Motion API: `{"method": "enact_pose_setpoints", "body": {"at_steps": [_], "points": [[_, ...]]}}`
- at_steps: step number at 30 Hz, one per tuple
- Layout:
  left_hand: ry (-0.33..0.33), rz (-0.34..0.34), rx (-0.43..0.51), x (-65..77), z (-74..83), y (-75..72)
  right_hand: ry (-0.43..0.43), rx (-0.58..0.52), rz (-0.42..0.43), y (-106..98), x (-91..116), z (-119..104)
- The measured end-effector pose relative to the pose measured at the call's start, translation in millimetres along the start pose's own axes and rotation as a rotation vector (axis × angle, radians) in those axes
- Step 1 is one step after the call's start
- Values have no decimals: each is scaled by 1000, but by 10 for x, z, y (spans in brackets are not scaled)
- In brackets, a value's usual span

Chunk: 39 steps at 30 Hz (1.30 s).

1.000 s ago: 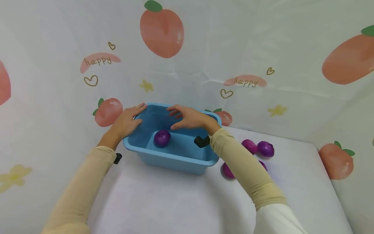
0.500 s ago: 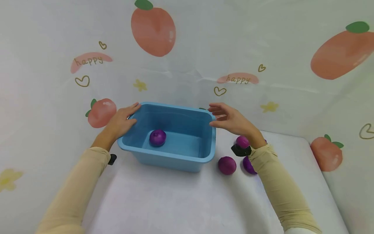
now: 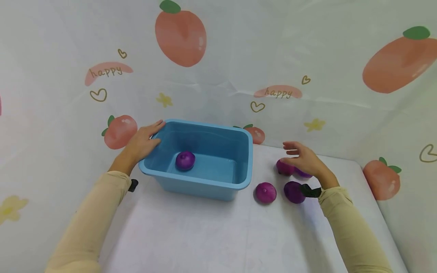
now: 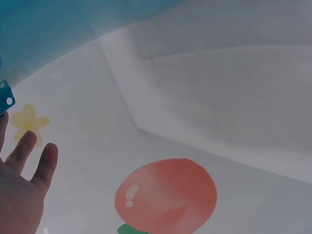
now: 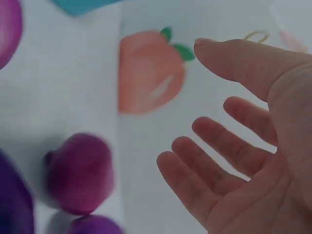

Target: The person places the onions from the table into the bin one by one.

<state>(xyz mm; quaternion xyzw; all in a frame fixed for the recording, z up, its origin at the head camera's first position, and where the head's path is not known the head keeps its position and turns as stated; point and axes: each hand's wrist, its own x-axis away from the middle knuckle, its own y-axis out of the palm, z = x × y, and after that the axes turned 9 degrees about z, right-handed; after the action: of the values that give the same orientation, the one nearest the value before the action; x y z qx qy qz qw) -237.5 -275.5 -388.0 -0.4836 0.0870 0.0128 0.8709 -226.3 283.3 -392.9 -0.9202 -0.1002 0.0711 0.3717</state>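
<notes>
Blue plastic shapes a tub on the white bench, a purple onion lying on its floor toward the left, and the person's left hand rests on its left rim with fingers extended. Released, its fingers loosely spread, the right hand hovers near a magenta onion and a violet onion it partly covers in the head view. Nearer the person, right of the tub, a pink onion and a dark onion lie side by side, just apart, while a peach-printed cloth hangs behind.
</notes>
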Motion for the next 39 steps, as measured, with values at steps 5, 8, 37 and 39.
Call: {"method": "enact_pose_setpoints", "body": {"at_steps": [5,8,37,39], "points": [[-2,2,4,8,-4,-6,56,-28,-35,79,38,168],[-3,0,0,13,-11,-8,70,-16,-42,125,39,260],[-4,-15,18,18,-2,5,85,341,-262,362,-145,358],[-6,-14,14,18,-1,7,106,339,-287,373,-156,358]]}}
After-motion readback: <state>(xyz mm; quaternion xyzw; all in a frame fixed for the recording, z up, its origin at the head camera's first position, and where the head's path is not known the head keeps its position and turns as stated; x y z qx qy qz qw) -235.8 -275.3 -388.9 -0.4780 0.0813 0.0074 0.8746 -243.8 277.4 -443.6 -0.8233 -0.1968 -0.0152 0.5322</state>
